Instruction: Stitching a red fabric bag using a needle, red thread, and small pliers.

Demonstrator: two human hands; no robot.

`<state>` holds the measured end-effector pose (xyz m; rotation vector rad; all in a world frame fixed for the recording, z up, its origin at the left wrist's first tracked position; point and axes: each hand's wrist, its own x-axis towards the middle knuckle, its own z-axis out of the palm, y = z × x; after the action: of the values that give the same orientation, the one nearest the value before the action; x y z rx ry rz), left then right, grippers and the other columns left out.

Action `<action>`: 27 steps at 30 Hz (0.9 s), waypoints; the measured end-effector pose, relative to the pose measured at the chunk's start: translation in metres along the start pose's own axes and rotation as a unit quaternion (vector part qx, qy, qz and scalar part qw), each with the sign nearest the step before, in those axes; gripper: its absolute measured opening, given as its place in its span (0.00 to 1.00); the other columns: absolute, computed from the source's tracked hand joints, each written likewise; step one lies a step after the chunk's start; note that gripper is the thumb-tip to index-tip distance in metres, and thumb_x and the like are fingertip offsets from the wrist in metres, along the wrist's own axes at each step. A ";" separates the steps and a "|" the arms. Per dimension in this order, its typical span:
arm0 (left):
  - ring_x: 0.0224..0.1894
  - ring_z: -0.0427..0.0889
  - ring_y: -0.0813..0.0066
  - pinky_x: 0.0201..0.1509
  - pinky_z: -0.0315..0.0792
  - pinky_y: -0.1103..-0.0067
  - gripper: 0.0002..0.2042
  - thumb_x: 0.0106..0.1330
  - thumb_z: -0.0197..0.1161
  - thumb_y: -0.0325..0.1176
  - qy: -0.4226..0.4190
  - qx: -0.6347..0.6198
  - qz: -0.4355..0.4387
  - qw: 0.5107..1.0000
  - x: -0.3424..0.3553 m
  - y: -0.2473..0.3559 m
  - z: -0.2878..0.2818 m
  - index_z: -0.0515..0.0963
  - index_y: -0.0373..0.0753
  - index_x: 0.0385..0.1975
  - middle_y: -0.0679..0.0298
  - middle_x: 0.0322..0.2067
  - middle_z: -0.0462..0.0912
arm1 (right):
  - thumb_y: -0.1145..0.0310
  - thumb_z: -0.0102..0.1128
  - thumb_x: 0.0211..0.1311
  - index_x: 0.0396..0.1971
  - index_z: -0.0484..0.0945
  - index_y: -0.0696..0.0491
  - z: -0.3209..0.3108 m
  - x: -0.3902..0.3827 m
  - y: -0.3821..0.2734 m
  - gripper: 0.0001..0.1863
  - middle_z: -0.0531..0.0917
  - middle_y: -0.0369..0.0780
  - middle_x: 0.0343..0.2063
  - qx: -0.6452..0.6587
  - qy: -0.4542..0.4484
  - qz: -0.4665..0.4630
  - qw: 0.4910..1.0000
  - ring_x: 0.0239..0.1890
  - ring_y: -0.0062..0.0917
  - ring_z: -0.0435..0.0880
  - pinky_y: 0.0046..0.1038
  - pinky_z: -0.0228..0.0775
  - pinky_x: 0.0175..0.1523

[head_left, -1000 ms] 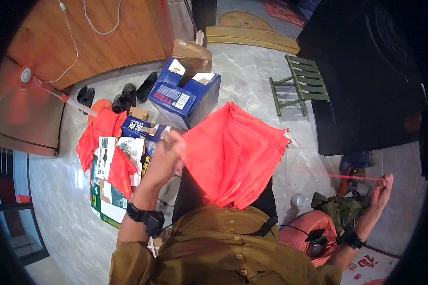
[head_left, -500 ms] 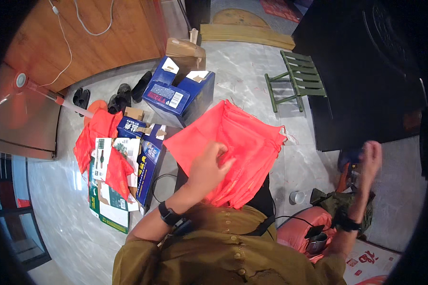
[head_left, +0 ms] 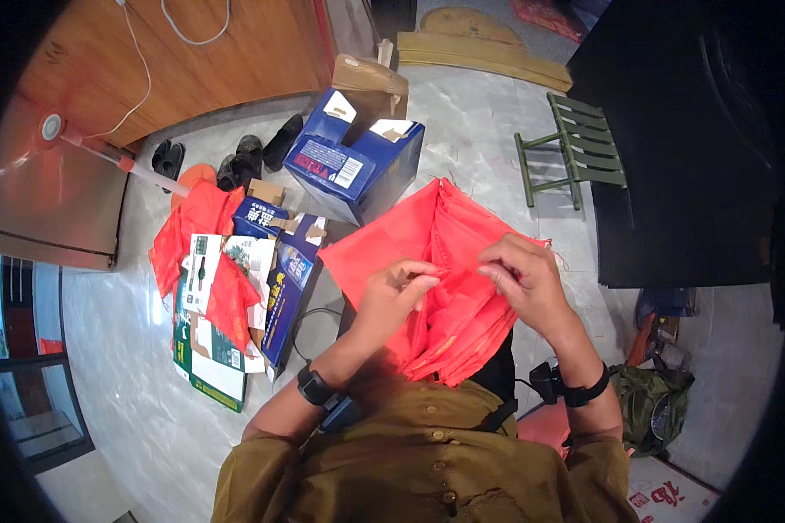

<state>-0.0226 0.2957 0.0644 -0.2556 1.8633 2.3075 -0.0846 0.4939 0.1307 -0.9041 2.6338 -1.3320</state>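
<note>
Head view: left fingers (head_left: 407, 268) and right fingers (head_left: 508, 253) narrowed over red cloth (head_left: 453, 305), floor (head_left: 488, 139) beyond its edges.

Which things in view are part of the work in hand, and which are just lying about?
In hand:
- red cloth bundle on the lap
- left hand and right hand, both over it

Lying about:
- blue open box
- carton pile
- green folding stool
- dark shoes

Unclear: red fabric by the cartons.
</note>
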 end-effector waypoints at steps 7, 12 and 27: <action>0.23 0.70 0.89 0.24 0.64 0.90 0.05 0.58 0.61 0.23 -0.025 0.074 0.075 0.994 0.007 -0.004 -0.004 0.81 0.36 0.33 0.71 0.28 0.74 | 0.76 0.60 0.48 0.30 0.81 0.52 0.003 -0.008 -0.007 0.07 0.75 0.38 0.22 -0.147 -0.029 -0.035 0.988 0.24 0.30 0.78 0.30 0.70 0.26; 0.24 0.70 0.86 0.27 0.64 0.87 0.06 0.57 0.63 0.23 -0.023 0.146 0.161 0.976 0.008 0.003 -0.003 0.81 0.36 0.33 0.69 0.25 0.75 | 0.73 0.58 0.48 0.30 0.82 0.49 -0.001 -0.003 -0.015 0.08 0.71 0.37 0.20 -0.229 -0.049 -0.088 0.968 0.23 0.29 0.75 0.30 0.68 0.25; 0.22 0.69 0.83 0.26 0.63 0.85 0.07 0.54 0.64 0.22 -0.031 0.197 0.199 0.959 0.009 0.010 -0.003 0.82 0.37 0.33 0.67 0.22 0.74 | 0.70 0.57 0.45 0.29 0.81 0.51 -0.001 0.004 -0.022 0.09 0.68 0.37 0.20 -0.297 -0.088 -0.132 0.942 0.25 0.28 0.73 0.30 0.67 0.26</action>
<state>-0.0330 0.2907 0.0709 0.2648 2.4652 2.0539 -0.0777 0.4829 0.1488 -1.4039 2.8757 -0.4233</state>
